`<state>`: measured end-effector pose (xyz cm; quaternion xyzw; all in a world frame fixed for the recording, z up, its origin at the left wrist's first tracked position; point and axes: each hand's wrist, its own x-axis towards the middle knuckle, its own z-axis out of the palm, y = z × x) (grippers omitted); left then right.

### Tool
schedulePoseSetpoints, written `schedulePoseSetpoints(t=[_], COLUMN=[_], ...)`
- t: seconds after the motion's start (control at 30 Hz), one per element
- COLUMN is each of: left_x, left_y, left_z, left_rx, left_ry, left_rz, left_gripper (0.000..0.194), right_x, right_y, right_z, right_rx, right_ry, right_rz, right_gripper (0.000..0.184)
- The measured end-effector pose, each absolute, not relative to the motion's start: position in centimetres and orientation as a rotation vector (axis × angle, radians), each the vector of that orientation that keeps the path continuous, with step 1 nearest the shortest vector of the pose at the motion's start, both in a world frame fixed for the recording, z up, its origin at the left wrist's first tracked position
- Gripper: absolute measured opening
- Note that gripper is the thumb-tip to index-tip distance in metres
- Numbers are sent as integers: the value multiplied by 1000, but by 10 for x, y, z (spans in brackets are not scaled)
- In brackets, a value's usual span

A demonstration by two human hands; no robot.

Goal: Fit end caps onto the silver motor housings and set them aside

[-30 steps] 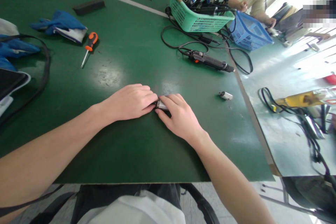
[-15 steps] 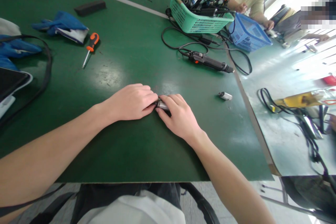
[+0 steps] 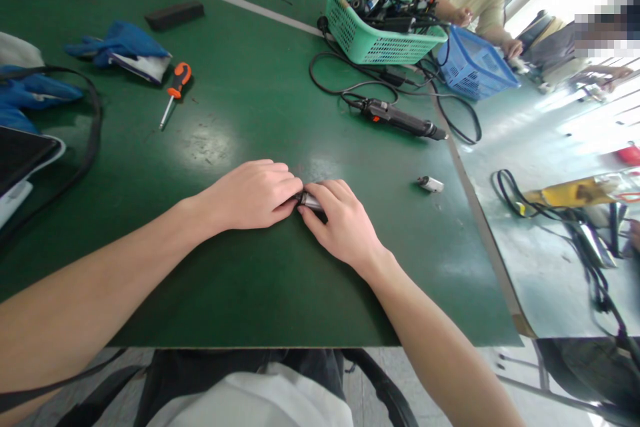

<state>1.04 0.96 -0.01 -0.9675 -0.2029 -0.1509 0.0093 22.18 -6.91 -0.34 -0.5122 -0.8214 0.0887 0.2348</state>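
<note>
My right hand (image 3: 345,223) is closed around a small silver cylinder that looks like a small motor (image 3: 311,201), low over the green tabletop (image 3: 300,293). Its dark end points left, toward my left hand (image 3: 260,195). The fingers of my left hand are pinched at that dark end; exactly what they grip there is hidden. Both hands are close together near the middle of the table. A similar silver cylinder (image 3: 431,183) lies to the right, apart from my hands.
A black electric screwdriver (image 3: 403,119) with a looped cable lies beyond my right hand. Behind it stand a green basket (image 3: 385,47) of cables and a blue basket (image 3: 480,73). An orange-handled screwdriver (image 3: 176,90) and blue gloves (image 3: 120,47) lie at left. Other people sit at upper right.
Both hands stay in nearly the same place with the silver cylinder between them. The view has shifted very slightly.
</note>
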Motion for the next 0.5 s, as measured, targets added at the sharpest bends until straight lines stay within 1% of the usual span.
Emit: schedulePoseSetpoints(t=[0.5], left_x=[11], left_y=[9], left_z=[0], left_rx=[-3005], left_ry=[-647], left_rz=[-463], left_gripper=[23], right_x=[222], right_y=[-69], right_z=[-5], right_rx=[-1406], right_ry=[-2242], right_rz=[247], right_gripper=[24])
